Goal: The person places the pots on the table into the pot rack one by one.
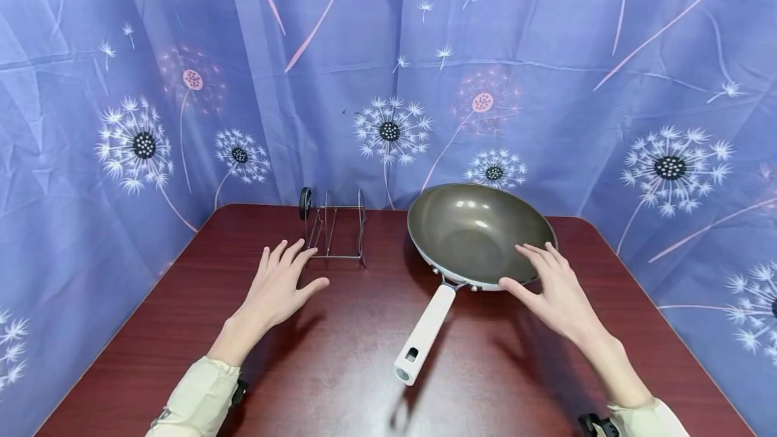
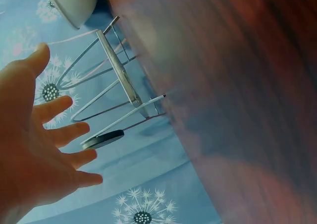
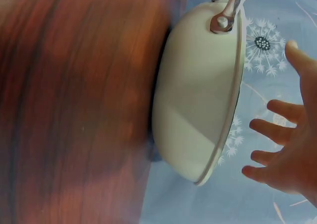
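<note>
A deep frying pan (image 1: pixel 479 235), dark inside and cream outside, sits on the table at the back right. Its white handle (image 1: pixel 425 336) points toward the front. My right hand (image 1: pixel 555 288), fingers spread, hovers by the pan's right rim and overlaps it in the head view; the right wrist view has the fingers apart from the pan's side (image 3: pixel 198 90). Left of the pan stands a wire rack (image 1: pixel 336 228) with a black round part (image 1: pixel 305 203) at its left end. Close in front of this rack is my left hand (image 1: pixel 276 288), empty, its fingers spread.
The dark red wooden table (image 1: pixel 340 369) reaches back to a blue curtain (image 1: pixel 303 127) printed with dandelions. The curtain hangs along the back and both sides. The pan handle slants out over the table's middle, between the two hands.
</note>
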A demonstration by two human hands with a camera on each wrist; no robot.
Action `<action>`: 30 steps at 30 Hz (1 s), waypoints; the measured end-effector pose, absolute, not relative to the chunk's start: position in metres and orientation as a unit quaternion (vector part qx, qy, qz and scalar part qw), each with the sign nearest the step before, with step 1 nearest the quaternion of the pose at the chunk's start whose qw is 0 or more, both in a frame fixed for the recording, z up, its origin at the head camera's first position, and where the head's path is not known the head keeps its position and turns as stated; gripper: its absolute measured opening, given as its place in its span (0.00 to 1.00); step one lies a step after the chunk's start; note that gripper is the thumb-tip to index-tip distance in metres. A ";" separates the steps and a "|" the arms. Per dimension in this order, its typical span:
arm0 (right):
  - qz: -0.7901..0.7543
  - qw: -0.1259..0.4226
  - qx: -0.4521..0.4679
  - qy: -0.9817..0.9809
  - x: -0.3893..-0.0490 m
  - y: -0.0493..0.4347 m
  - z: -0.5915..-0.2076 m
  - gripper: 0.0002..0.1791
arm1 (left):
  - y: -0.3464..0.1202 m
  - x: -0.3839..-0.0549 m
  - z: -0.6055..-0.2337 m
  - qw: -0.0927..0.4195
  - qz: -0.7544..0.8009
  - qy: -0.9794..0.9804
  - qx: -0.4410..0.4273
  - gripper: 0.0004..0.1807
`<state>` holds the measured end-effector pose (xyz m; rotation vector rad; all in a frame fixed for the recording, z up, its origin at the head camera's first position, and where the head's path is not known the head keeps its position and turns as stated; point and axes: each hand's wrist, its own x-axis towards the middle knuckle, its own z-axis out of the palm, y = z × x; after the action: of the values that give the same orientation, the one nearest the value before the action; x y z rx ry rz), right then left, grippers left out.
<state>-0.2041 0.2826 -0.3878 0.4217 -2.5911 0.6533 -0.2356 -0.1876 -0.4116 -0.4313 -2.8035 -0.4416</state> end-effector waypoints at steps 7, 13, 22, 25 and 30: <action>0.293 0.236 0.140 -0.916 -0.200 0.273 -0.387 0.30 | -0.183 -0.233 -0.412 0.147 -0.213 -0.953 -0.157 0.32; 0.309 0.238 0.119 -0.913 -0.197 0.269 -0.388 0.24 | -0.178 -0.228 -0.409 0.113 -0.292 -0.938 -0.148 0.30; 0.364 0.191 0.101 -0.906 -0.193 0.263 -0.388 0.19 | -0.167 -0.222 -0.408 0.083 -0.399 -0.900 -0.153 0.22; 0.375 0.172 0.092 -0.906 -0.191 0.259 -0.387 0.18 | -0.163 -0.221 -0.409 0.073 -0.421 -0.891 -0.156 0.19; 0.402 0.142 0.093 -0.900 -0.189 0.254 -0.383 0.17 | -0.157 -0.218 -0.410 0.051 -0.438 -0.884 -0.157 0.18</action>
<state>-0.1893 0.2536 -0.3834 0.2684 -2.5972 1.1588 -0.2181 -0.1571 -0.4095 -0.4779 -2.6894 -1.3324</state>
